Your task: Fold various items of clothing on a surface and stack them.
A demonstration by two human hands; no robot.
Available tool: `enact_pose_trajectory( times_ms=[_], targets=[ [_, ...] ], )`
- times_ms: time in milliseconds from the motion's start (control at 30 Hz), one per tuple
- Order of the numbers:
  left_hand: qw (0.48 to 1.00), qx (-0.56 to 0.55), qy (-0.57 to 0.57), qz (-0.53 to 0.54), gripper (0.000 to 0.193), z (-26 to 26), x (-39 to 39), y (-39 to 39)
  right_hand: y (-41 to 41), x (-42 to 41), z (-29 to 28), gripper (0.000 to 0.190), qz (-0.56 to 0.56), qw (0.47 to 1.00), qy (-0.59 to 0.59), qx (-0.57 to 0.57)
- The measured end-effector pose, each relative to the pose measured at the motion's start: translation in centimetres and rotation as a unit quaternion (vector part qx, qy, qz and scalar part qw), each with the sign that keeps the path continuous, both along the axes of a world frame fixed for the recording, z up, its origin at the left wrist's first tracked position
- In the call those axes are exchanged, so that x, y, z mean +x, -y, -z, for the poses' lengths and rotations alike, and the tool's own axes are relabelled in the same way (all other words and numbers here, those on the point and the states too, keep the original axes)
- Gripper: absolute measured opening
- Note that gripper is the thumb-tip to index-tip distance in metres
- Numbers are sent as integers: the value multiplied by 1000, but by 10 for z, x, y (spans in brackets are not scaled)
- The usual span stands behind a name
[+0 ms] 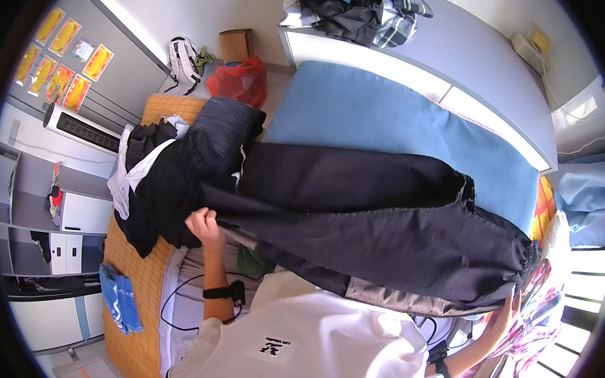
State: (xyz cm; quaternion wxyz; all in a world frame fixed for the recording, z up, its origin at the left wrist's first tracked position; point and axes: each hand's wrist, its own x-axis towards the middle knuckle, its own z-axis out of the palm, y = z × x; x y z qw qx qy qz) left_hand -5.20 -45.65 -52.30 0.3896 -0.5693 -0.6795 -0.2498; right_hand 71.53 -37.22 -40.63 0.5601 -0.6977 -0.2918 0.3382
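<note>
A pair of dark trousers [371, 242] is stretched sideways in front of me, its elastic waistband at the right and its legs toward the left. My left hand [205, 226] has its fingers closed on the hem end of the nearer leg. At the waistband's near corner, my right hand [510, 309] grips the cloth, partly hidden by it. A greyish-brown panel [399, 296] shows along the near edge. Left of the trousers lies a heap of black clothes [168, 198] with white pieces, beside a folded dark grey garment [221, 129].
A blue cushion [367, 105] lies beyond the trousers, against a grey ledge [470, 49] holding piled clothes [361, 14]. Blue folded cloth [120, 298] rests on an orange quilted cover [142, 268]. A black cable [168, 297] loops near my left forearm. A red plastic bag [241, 80] stands behind.
</note>
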Motion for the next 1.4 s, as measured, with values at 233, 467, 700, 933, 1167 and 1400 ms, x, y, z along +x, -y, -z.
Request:
enact_pose_trajectory(
  times_ms=[233, 467, 700, 933, 1167, 1400],
  targets=[
    [844, 252, 473, -11, 19, -26, 10, -41, 4, -7, -19, 63, 16, 991, -127, -29],
    [896, 264, 357, -7, 6, -57, -12, -69, -1, -13, -19, 58, 81, 935, -344, -36],
    [746, -523, 402, -90, 31, -30, 41, -28, 11, -61, -43, 62, 120, 903, -412, 31],
    [888, -263, 339, 164, 52, -181, 98, -111, -20, -101, -88, 52, 70, 948, -307, 49],
    [807, -399, 269, 343, 58, -224, 173, -189, -56, -24, -155, 49, 14, 963, -221, 154],
    [775, -309, 187, 519, 44, -227, 254, -304, -99, 112, -174, 47, -11, 953, -278, 124]
  ],
)
